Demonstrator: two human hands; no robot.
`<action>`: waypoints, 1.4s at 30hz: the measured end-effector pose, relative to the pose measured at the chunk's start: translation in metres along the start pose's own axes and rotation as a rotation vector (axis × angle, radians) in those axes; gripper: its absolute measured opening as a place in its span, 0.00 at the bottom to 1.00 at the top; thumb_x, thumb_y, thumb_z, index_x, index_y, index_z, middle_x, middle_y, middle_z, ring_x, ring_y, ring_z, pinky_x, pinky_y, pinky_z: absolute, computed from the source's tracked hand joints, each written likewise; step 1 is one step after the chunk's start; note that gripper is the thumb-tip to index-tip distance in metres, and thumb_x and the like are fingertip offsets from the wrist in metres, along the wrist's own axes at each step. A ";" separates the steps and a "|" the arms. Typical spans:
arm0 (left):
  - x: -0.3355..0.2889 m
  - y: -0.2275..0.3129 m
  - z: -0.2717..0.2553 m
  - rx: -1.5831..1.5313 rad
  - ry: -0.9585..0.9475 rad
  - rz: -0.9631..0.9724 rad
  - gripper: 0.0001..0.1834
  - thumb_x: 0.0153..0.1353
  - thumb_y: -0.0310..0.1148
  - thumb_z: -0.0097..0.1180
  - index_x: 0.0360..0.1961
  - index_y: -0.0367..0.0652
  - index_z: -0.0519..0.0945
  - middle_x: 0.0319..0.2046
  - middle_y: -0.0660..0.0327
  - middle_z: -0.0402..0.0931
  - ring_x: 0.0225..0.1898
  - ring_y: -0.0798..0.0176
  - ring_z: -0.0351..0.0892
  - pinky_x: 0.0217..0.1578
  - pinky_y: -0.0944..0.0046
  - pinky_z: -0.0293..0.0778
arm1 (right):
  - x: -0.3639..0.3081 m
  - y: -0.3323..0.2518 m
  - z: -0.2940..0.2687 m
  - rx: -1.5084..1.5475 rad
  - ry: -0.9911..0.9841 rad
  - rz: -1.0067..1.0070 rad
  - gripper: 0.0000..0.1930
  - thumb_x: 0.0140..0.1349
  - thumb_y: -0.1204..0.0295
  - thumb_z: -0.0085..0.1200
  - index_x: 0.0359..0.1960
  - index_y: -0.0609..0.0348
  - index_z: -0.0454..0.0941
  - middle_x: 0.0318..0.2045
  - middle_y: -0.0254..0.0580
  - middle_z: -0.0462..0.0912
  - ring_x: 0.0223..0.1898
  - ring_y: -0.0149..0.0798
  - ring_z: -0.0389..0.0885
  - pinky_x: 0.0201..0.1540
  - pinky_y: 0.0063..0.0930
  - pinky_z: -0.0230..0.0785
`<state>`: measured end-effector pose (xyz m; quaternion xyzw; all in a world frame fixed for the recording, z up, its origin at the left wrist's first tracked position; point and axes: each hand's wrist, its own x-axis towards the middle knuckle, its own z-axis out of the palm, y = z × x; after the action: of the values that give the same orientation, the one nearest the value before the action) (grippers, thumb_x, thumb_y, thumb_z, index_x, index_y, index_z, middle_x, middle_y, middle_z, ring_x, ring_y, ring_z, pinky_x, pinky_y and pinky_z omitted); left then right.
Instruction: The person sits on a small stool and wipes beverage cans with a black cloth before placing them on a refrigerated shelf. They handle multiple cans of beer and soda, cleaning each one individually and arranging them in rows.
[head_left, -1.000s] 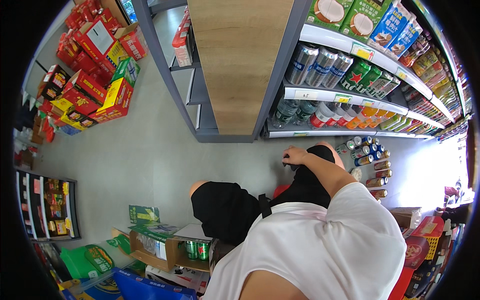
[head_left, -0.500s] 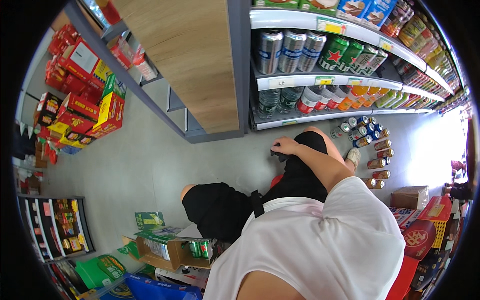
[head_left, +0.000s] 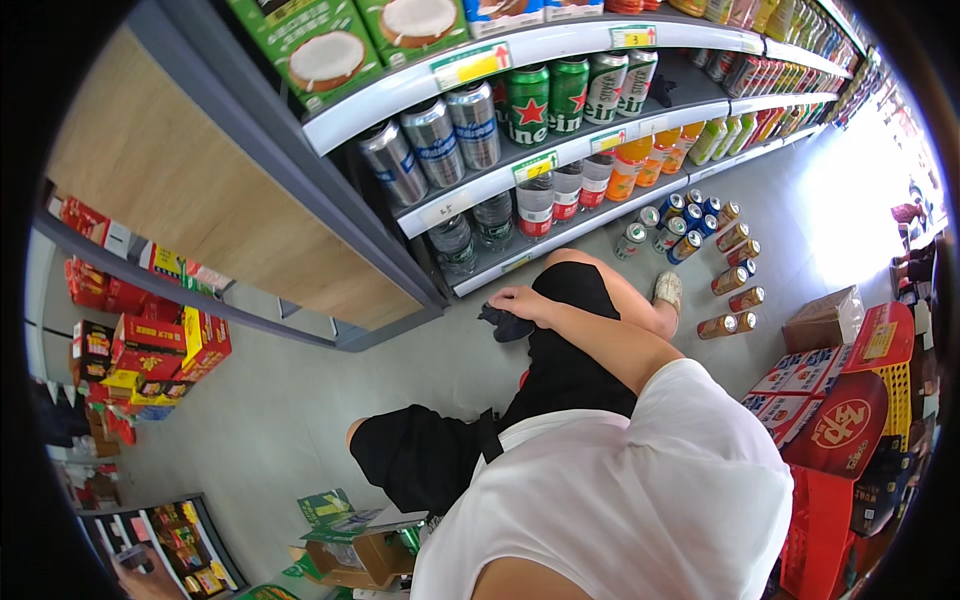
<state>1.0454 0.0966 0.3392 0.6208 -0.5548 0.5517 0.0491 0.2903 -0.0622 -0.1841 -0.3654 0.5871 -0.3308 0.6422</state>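
Lower-left rim, probably my left hand (head_left: pixel 155 576) by a greyish item (head_left: pixel 133 556), too blurred to tell if gripped | right hand (head_left: pixel 515 303) now, fingers closed on a dark cloth (head_left: pixel 508 326), hanging just beside my bent right knee (head_left: pixel 570 258) | past my shoe (head_left: pixel 667 290), cans (head_left: pixel 669 237) grouped on the floor | drinks shelf (head_left: pixel 560 46) stocked behind

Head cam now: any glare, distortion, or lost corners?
Head view: glare washes out the floor at right; shelf edges bow from the fisheye; corners are black; the right hand and dark cloth remain distinguishable.
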 end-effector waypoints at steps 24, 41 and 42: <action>0.047 0.397 -0.093 -0.481 -0.095 0.419 0.48 0.34 0.26 0.74 0.61 0.37 0.66 0.64 0.50 0.71 0.68 0.46 0.69 0.76 0.42 0.53 | 0.016 -0.052 -0.155 0.517 -0.105 0.122 0.13 0.72 0.61 0.57 0.46 0.58 0.84 0.39 0.39 0.88 0.38 0.37 0.87 0.43 0.37 0.81; 0.263 0.511 -0.319 -0.302 0.542 0.886 0.18 0.58 0.30 0.62 0.48 0.46 0.73 0.62 0.59 0.78 0.66 0.58 0.76 0.70 0.49 0.64 | 0.014 -0.051 -0.155 0.442 0.103 -0.077 0.14 0.67 0.63 0.62 0.44 0.61 0.84 0.37 0.39 0.86 0.38 0.36 0.84 0.42 0.35 0.76; 0.280 0.516 -0.329 -0.280 0.603 0.918 0.17 0.56 0.30 0.63 0.47 0.45 0.73 0.62 0.60 0.78 0.67 0.60 0.74 0.71 0.50 0.63 | 0.014 -0.055 -0.156 0.426 0.111 -0.078 0.15 0.67 0.62 0.62 0.45 0.61 0.84 0.38 0.39 0.86 0.39 0.36 0.84 0.42 0.35 0.76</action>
<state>0.3917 -0.0555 0.3889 0.1185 -0.7971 0.5906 0.0421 0.1364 -0.1151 -0.1515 -0.2252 0.5240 -0.4913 0.6583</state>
